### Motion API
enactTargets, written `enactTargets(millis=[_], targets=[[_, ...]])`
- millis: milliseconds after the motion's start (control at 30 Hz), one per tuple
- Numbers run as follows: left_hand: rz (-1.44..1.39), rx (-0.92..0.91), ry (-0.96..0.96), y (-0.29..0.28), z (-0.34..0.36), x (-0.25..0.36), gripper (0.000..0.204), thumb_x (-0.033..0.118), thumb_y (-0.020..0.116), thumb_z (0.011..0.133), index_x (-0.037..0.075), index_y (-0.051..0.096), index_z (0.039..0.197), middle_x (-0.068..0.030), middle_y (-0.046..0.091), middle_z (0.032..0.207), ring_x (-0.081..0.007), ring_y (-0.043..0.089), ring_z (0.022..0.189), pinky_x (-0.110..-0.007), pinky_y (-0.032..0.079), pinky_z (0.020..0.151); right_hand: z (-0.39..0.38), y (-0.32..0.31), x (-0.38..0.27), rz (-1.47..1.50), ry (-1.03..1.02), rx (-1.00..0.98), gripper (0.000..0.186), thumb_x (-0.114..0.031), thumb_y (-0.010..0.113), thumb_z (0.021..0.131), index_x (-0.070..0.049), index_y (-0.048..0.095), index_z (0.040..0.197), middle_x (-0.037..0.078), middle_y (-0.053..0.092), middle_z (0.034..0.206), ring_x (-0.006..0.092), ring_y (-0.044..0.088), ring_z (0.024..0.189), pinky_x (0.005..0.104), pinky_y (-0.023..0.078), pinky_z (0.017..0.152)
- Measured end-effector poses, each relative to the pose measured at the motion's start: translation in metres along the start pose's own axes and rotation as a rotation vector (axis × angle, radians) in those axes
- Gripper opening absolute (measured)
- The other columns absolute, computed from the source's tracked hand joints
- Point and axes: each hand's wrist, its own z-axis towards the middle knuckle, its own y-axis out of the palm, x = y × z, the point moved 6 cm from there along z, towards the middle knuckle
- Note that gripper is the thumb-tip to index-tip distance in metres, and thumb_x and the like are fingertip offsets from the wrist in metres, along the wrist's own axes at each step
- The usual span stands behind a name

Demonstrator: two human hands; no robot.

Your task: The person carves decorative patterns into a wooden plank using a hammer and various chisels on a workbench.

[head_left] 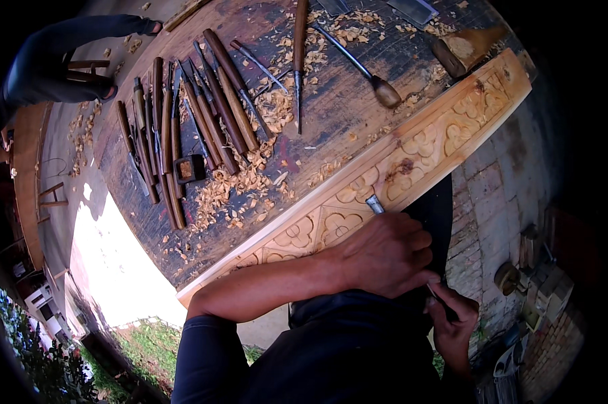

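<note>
left hand [393, 252], mid-frame right of centre, is clamped in a fist on a chisel [375, 204]; only the metal end shows past the knuckles. probably choked up near the blade for control over shallow relief. tip is at the carved board [422, 175], on the lower side of a petal; can't confirm contact.

right hand [455, 320], lower right, has fingers curled in just below that fist, near a thin pale end. can't tell if it's gripping it, or if that's the same chisel.

board runs diagonally, lower left to upper right, along the near edge of the surface [349, 129], likely so both arms can work close to the body.

wood-handled tools [235, 111] lie side by side upper left of centre, presumably for quick picking. small dark box [189, 168] sits against them. loose shavings [233, 195] spread below. round-handled tool [386, 93] lies apart, upper right of centre.
</note>
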Motion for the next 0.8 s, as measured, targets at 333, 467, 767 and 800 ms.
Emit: enactTargets(millis=[333, 467, 767, 800], targets=[[0.046, 0.008, -0.025, 0.000, 0.001, -0.001, 0.045, 0.040, 0.078, 0.096, 0.009, 0.058, 0.071, -0.0083, 0.051, 0.080, -0.0303, 0.057, 0.074, -0.045, 0.047, 0.065, 0.004, 0.000, 0.009, 0.020, -0.024, -0.010, 0.040, 0.015, 0.070, 0.096, 0.005, 0.077, 0.134, 0.016, 0.081, 0.100, 0.0134, 0.069, 0.077, 0.0293, 0.056, 0.070], [0.054, 0.003, -0.031, 0.002, 0.003, 0.000, 0.045, 0.040, 0.079, 0.096, 0.009, 0.060, 0.071, -0.0081, 0.052, 0.079, -0.0307, 0.058, 0.073, -0.045, 0.047, 0.065, 0.006, -0.002, 0.011, 0.026, -0.015, 0.001, 0.043, 0.017, 0.070, 0.092, 0.002, 0.080, 0.132, 0.021, 0.085, 0.113, 0.0163, 0.079, 0.079, 0.0295, 0.061, 0.068], [0.063, 0.055, -0.062, -0.003, 0.001, -0.007, 0.044, 0.040, 0.081, 0.093, 0.009, 0.059, 0.070, -0.0083, 0.053, 0.078, -0.0318, 0.058, 0.071, -0.046, 0.047, 0.063, 0.017, 0.004, 0.013, 0.011, -0.038, 0.000, 0.042, 0.016, 0.071, 0.093, 0.001, 0.080, 0.132, 0.020, 0.085, 0.109, 0.0159, 0.077, 0.076, 0.0294, 0.061, 0.069], [0.063, 0.060, -0.054, -0.003, 0.001, -0.007, 0.044, 0.040, 0.081, 0.092, 0.009, 0.059, 0.070, -0.0080, 0.053, 0.078, -0.0315, 0.058, 0.071, -0.045, 0.047, 0.063, 0.015, 0.005, 0.017, 0.004, -0.058, 0.002, 0.043, 0.016, 0.071, 0.092, 0.002, 0.080, 0.132, 0.020, 0.085, 0.109, 0.0162, 0.077, 0.076, 0.0292, 0.061, 0.069]])
